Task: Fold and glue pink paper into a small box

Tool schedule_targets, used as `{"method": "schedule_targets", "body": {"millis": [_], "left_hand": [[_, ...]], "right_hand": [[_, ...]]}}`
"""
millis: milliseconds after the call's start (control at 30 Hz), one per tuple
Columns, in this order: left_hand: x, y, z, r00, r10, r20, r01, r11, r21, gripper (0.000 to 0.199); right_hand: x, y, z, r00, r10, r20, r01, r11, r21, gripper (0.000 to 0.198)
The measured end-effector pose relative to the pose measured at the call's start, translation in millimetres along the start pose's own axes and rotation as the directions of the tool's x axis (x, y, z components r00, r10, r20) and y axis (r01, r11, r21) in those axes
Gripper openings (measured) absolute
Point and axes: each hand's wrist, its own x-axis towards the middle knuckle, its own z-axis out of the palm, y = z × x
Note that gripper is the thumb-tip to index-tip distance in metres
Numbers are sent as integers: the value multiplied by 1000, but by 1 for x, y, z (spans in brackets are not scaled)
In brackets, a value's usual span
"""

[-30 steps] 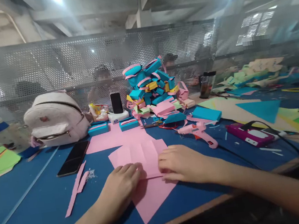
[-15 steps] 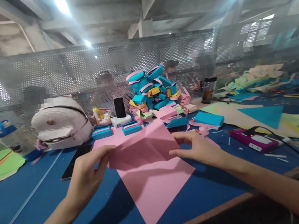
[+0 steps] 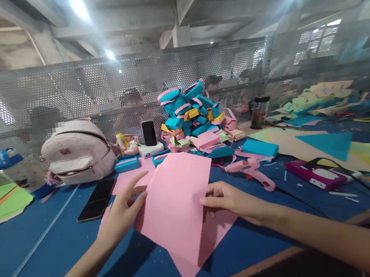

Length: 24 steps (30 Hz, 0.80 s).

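Note:
A pink paper sheet (image 3: 179, 199) is held up in front of me, tilted and slightly bent. My right hand (image 3: 223, 202) pinches its right edge between thumb and fingers. At the sheet's left edge is my left hand (image 3: 125, 206), its fingers stretched out and apart, the thumb against or close to the edge. Beneath lies more pink paper (image 3: 184, 269) on the blue tabletop (image 3: 67, 260), mostly covered by the raised sheet. A pink glue gun (image 3: 249, 170) rests to the right of my right hand.
Blue, pink and yellow paper boxes (image 3: 191, 114) are piled at the back. Left stand a white backpack (image 3: 77, 153) and a bottle (image 3: 21, 173), with a dark phone (image 3: 97, 200) nearer. Right are a purple device (image 3: 316, 174) with a cable and coloured sheets (image 3: 326, 141).
The held pink sheet has turned from a low, folded-looking position to a broader, flatter one, its lower corner hanging nearer me. My left fingers have spread. The glue gun has come into view.

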Motion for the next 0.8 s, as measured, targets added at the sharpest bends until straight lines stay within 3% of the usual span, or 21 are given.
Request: {"method": "schedule_targets", "body": {"millis": [100, 200, 300, 367, 467, 533, 700, 800], "left_hand": [[-6, 1, 8, 994, 98, 49, -103, 986, 131, 44], [-20, 17, 18, 989, 113, 95, -137, 942, 305, 43], [-34, 37, 29, 965, 171, 196, -231, 911, 341, 53], [-39, 46, 37, 954, 178, 241, -254, 906, 338, 73], [-38, 51, 49, 950, 113, 292, -192, 946, 261, 103], [-33, 51, 54, 958, 63, 281, -110, 981, 157, 105], [-22, 49, 54, 982, -13, 190, 33, 994, -101, 76], [-18, 46, 47, 986, -140, 92, 158, 960, -230, 53]], "right_hand": [[6, 4, 3, 994, 10, -113, -12, 1000, -20, 41], [10, 5, 7, 989, -7, -151, 3, 1000, -25, 44], [14, 6, 10, 989, -22, -145, 15, 999, -47, 45], [17, 7, 12, 992, -35, -125, 27, 997, -68, 44], [19, 5, 17, 993, -85, -81, 79, 994, -72, 43], [17, 1, 20, 991, -126, -53, 124, 991, -42, 42], [8, -6, 22, 992, -123, -33, 123, 992, 3, 40], [1, -8, 20, 991, -125, -47, 124, 992, -11, 37]]}}
